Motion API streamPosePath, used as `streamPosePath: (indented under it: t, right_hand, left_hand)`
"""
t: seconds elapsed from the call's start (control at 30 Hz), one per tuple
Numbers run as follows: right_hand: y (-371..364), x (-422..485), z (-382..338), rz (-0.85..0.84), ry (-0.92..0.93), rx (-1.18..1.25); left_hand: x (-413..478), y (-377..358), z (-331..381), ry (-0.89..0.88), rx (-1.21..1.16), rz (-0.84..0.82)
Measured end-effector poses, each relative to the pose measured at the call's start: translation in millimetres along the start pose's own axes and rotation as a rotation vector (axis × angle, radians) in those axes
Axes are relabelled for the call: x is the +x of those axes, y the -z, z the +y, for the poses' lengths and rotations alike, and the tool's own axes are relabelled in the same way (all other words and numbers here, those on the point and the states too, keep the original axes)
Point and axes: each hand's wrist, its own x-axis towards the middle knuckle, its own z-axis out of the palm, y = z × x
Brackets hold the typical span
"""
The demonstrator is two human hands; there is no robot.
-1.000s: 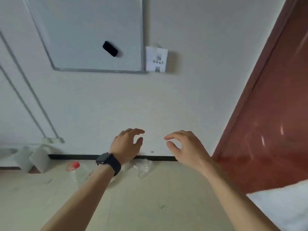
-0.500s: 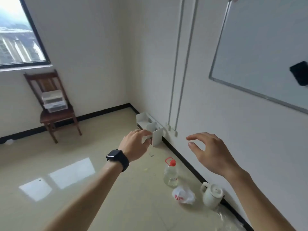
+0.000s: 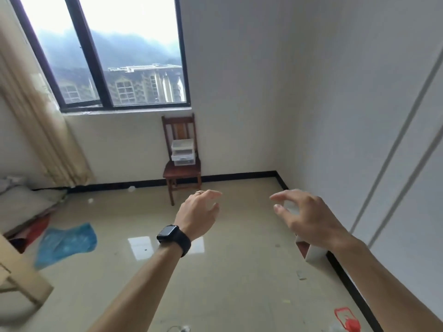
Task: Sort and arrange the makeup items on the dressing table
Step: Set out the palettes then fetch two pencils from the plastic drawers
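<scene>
No makeup items or dressing table show in the head view. My left hand (image 3: 199, 215), with a black watch on its wrist and a ring on one finger, floats in mid-air with loosely curved fingers and holds nothing. My right hand (image 3: 304, 216) hovers beside it at the same height, fingers relaxed and spread, also empty. Both hands are over the tiled floor (image 3: 227, 271). A small white and clear drawer organiser (image 3: 182, 152) sits on a wooden chair (image 3: 181, 161) against the far wall, well beyond both hands.
A window (image 3: 112, 56) with a beige curtain (image 3: 40, 121) fills the far left. A blue plastic bag (image 3: 67, 243) lies on the floor. A pale wooden furniture corner (image 3: 21, 276) is at lower left. A white box (image 3: 311, 252) and a red-capped bottle (image 3: 347, 319) stand by the right wall.
The view has swung left, from the whiteboard wall to the window and chair. Both hands stay raised, empty, and side by side.
</scene>
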Motion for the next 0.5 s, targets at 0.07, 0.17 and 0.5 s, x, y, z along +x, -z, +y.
streamPosePath:
  t: [0.07, 0.17, 0.5]
  right_hand:
    - [-18.4, 51.3, -5.3, -0.013, 0.023, 0.014]
    - [-43.6, 121.2, -12.0, -0.018, 0.048, 0.028]
    - [-121.3, 330.9, -10.1, -0.079, 0.13, 0.113]
  left_hand:
    - [44.0, 17.0, -25.8, 0.023, -0.006, 0.031]
    - [104.6, 42.3, -56.7, 0.04, -0.018, 0.078]
    - [272.7, 61.2, -166.2, 0.136, -0.098, 0.182]
